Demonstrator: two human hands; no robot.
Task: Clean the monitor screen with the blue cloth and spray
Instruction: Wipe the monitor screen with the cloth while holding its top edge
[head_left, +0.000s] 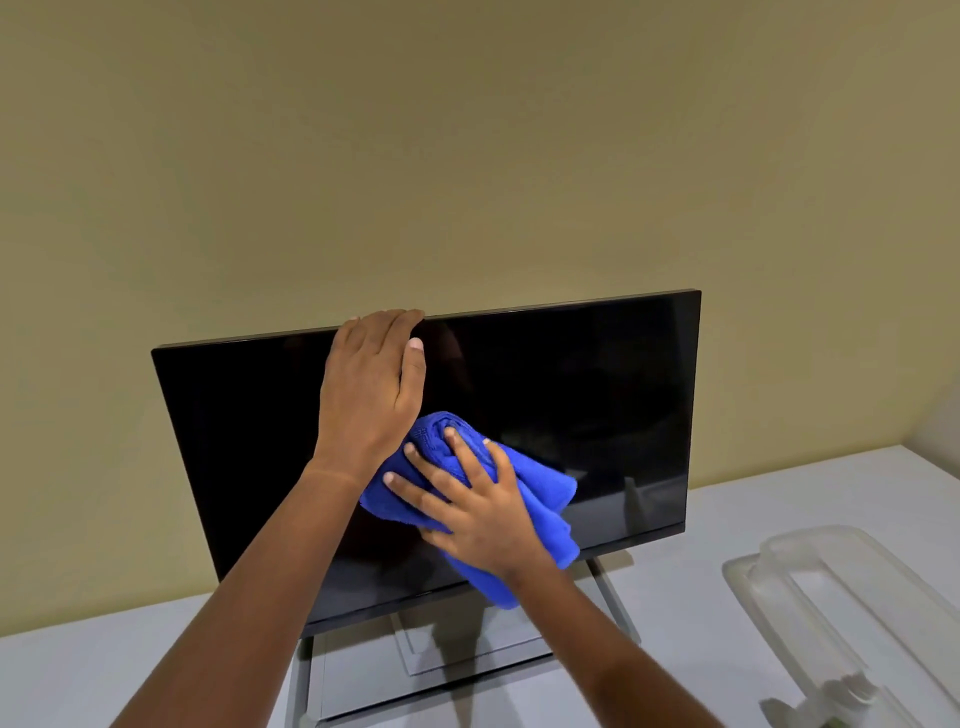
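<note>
Cloth (540, 499) sits bunched against the lower middle of the screen (597, 405), pinned under the right hand (478, 509), whose fingers are spread and straight (pressing, not gripping). Left hand (369, 384) hooks its fingers over the screen's top edge, thumb on the glass. The screen's long axis runs left to right, so bare glass lies on either side of the cloth. One cloth, one screen, two hands, one clear tray (831, 597); no spray that I can make out.

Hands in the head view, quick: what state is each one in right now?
Left hand: grips the monitor by its top edge, fingers curled over it.
Right hand: open, fingers spread straight, pressing the blue cloth onto the monitor.
</note>
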